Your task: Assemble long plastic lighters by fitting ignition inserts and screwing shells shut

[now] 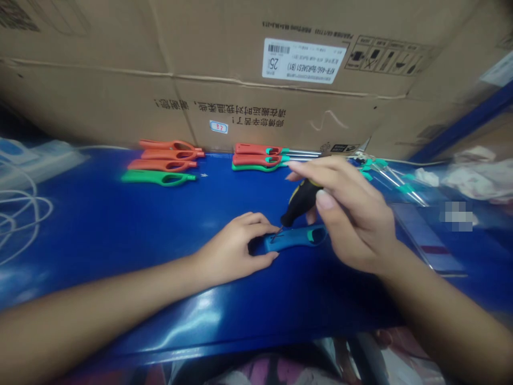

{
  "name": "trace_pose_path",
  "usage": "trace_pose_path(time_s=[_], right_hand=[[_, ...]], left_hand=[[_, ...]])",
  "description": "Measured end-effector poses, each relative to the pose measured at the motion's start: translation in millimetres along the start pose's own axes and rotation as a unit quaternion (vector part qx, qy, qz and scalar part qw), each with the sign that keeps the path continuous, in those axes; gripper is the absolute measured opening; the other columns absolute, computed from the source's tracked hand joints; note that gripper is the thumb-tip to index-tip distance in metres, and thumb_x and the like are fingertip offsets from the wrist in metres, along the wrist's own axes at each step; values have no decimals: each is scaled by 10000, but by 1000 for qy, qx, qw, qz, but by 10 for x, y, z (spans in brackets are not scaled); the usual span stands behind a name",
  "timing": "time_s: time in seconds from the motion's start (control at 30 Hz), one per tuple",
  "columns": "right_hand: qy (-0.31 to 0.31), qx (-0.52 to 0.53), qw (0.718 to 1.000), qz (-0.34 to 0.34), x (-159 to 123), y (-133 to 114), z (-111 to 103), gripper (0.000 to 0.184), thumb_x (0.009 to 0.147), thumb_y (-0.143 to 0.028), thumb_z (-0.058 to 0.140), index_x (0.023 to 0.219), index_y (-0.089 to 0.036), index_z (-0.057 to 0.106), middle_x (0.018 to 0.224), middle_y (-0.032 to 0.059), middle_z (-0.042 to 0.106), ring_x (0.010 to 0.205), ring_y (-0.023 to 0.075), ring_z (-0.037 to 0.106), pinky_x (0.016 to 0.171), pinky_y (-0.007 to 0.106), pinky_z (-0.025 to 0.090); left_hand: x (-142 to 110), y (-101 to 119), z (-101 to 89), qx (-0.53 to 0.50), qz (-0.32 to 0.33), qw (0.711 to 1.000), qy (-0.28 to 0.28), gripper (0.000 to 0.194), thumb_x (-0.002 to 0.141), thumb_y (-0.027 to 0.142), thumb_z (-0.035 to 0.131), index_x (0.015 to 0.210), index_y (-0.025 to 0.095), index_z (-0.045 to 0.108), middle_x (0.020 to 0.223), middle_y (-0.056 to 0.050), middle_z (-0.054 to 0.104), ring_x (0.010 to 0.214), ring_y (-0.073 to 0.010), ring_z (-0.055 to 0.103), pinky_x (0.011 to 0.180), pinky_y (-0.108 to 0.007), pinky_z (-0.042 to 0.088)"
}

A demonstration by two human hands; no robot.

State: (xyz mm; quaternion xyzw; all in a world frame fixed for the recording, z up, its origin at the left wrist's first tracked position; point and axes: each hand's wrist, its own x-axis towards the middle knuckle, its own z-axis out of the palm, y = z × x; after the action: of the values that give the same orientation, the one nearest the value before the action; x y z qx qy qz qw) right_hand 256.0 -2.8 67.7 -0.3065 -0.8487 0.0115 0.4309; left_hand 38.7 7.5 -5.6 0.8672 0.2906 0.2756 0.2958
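A blue lighter handle (294, 239) with a teal trigger lies flat on the blue table. My left hand (240, 246) grips its left end between thumb and fingers. Above it, my right hand (348, 214) is closed round a black and yellow screwdriver (301, 203). The screwdriver is tilted, and its tip meets the left part of the handle; whether it sits in a screw is too small to tell. My right hand partly covers the handle's right end.
Orange lighter shells (168, 155) and a green shell (160, 177) lie at the back left. Red lighters (256, 155) with metal tubes rest at back centre. Loose tubes (401, 182) and a clear bag (428, 240) are on the right. A cardboard box (224, 48) stands behind; white cable (30, 208) lies left.
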Motion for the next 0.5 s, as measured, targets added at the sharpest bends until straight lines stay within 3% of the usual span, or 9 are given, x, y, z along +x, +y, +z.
trace_pose_path(time_s=[0.1,0.2,0.27,0.37,0.5], right_hand=[[-2,32,999,20,2,-9,0,319,996,-273,542,1299,-257,641,1017,54,721,736,163,656,666,325,581],[41,-49,998,-29,22,-8,-9,238,931,-279,667,1158,-221,708,898,44,717,760,168,659,713,316,577],[18,-54,998,-22,33,-8,-21,287,986,-246,564,1252,-210,664,1013,69,725,847,177,677,758,326,581],[-30,23,999,26,31,-10,-30,364,1017,-200,460,1354,-227,593,1147,75,705,893,174,681,755,331,586],[15,-11,1000,-21,4,-21,-18,281,920,-264,682,1198,-222,687,935,41,721,819,176,667,729,312,581]], left_hand=[[-4,-6,5,4,2,1000,2,327,863,253,724,1178,174,692,1052,-58,674,981,-203,639,919,-357,521],[-7,-13,11,1,8,1000,7,325,861,246,730,1174,167,693,1040,-52,667,983,-193,639,924,-343,514],[-6,-13,10,-2,7,1000,3,338,863,244,728,1188,157,692,1032,-50,661,974,-186,639,923,-335,514],[-4,-8,7,2,4,1000,0,339,863,248,727,1188,154,696,1027,-51,661,957,-184,640,915,-333,517],[-2,-5,10,5,11,1000,12,306,852,236,738,1150,179,698,1045,-47,673,975,-191,643,918,-335,516]])
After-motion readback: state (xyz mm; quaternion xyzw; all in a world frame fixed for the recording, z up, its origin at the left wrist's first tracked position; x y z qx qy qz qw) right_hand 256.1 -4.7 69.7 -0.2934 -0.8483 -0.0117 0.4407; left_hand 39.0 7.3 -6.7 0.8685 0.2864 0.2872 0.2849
